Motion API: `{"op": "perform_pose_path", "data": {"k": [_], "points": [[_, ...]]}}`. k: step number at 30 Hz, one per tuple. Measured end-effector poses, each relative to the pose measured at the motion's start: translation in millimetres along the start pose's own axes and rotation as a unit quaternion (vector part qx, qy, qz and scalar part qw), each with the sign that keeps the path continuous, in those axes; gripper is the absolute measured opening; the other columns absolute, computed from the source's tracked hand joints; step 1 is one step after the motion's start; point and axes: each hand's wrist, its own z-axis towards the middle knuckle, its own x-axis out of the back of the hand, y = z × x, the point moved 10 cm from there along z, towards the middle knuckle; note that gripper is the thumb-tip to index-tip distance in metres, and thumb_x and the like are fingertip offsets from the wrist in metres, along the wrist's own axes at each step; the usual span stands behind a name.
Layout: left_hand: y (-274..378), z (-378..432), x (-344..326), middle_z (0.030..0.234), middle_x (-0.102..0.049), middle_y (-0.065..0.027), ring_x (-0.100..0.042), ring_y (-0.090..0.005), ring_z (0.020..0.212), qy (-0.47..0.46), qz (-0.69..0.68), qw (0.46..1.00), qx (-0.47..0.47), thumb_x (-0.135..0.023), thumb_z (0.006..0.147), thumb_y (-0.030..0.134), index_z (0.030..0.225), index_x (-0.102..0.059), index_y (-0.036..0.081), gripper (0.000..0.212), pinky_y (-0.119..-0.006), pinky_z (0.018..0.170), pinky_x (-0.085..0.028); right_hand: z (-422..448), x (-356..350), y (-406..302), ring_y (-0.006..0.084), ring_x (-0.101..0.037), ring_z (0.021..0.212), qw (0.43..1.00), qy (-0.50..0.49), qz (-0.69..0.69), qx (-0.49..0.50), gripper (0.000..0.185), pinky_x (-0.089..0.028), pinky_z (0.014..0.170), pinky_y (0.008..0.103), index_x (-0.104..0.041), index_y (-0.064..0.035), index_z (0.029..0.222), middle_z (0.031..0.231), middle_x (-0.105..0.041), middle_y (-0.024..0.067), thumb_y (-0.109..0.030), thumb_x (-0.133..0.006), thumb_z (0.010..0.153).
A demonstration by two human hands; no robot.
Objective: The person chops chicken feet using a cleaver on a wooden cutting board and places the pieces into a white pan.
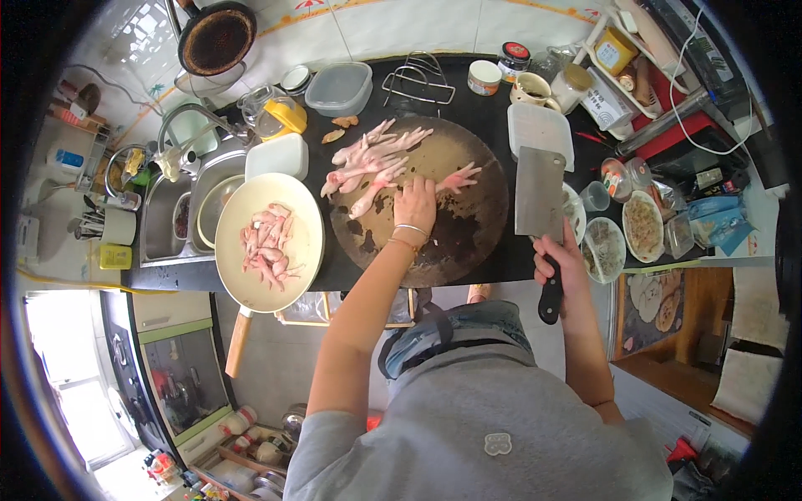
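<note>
A round wooden chopping board point(451, 263) with dark, worn patches lies on the black counter. My left hand point(415, 206), with a bangle and a cord at the wrist, is over its middle. Its fingertips hold the leg end of a single chicken foot point(460, 178), whose toes point right. Several more raw chicken feet point(376, 160) are heaped at the board's upper left. In my right hand point(567, 263) is the black handle of a cleaver point(540, 194). The broad blade stands raised just right of the board, pointing away from me.
Left of the board, a cream frying pan point(269, 194) holds cut chicken pieces; its wooden handle juts past the counter edge. Beyond it is a steel sink point(164, 210). A plastic container point(338, 87) and wire rack point(418, 81) stand behind. Covered bowls point(603, 250) crowd the right.
</note>
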Motion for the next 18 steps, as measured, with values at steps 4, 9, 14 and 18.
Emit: {"op": "perform_pose_path", "data": {"k": [4, 9, 14, 18], "points": [[-6, -11, 4, 0.107, -0.048, -0.0098, -0.049, -0.0273, 0.101, -0.04, -0.084, 0.995, 0.023, -0.069, 0.07, 0.028, 0.113, -0.05, 0.009, 0.05, -0.04, 0.081, -0.044, 12, 20, 16, 0.0092, -0.043, 0.038, 0.967, 0.01, -0.247, 0.057, 0.019, -0.035, 0.034, 0.023, -0.045, -0.0071, 0.101, 0.056, -0.042, -0.0004, -0.015, -0.054, 0.087], [-55, -59, 57, 0.107, -0.048, -0.0159, -0.047, -0.036, 0.1, 0.075, -0.271, 0.956, 0.078, -0.068, 0.071, 0.013, 0.116, -0.047, 0.005, 0.05, -0.041, 0.085, -0.041, 20, -22, 30, 0.0375, -0.058, 0.06, 0.822, -0.04, -0.523, 0.22, 0.026, -0.045, 0.055, 0.043, -0.045, 0.0001, 0.109, 0.067, -0.057, 0.0222, -0.014, -0.051, 0.087], [-95, -117, 87, 0.108, -0.049, -0.0164, -0.048, -0.0341, 0.101, 0.118, -0.335, 0.922, 0.156, -0.062, 0.075, 0.007, 0.111, -0.049, 0.003, 0.038, -0.04, 0.089, -0.038, 57, -95, 31, 0.041, -0.057, 0.07, 0.731, -0.086, -0.629, 0.25, 0.016, -0.044, 0.062, 0.0486, -0.042, 0.0007, 0.09, 0.07, -0.059, 0.0239, -0.015, -0.046, 0.089], [-112, -149, 110, 0.105, -0.051, -0.0144, -0.051, -0.0296, 0.095, 0.148, -0.323, 0.914, 0.194, -0.06, 0.077, 0.001, 0.108, -0.05, 0.001, 0.033, -0.035, 0.084, -0.042, 18, -161, -51, 0.0274, -0.054, 0.047, 0.752, -0.029, -0.497, 0.431, 0.018, -0.04, 0.044, 0.0368, -0.043, 0.0001, 0.089, 0.057, -0.054, 0.0157, -0.017, -0.046, 0.092]]}}
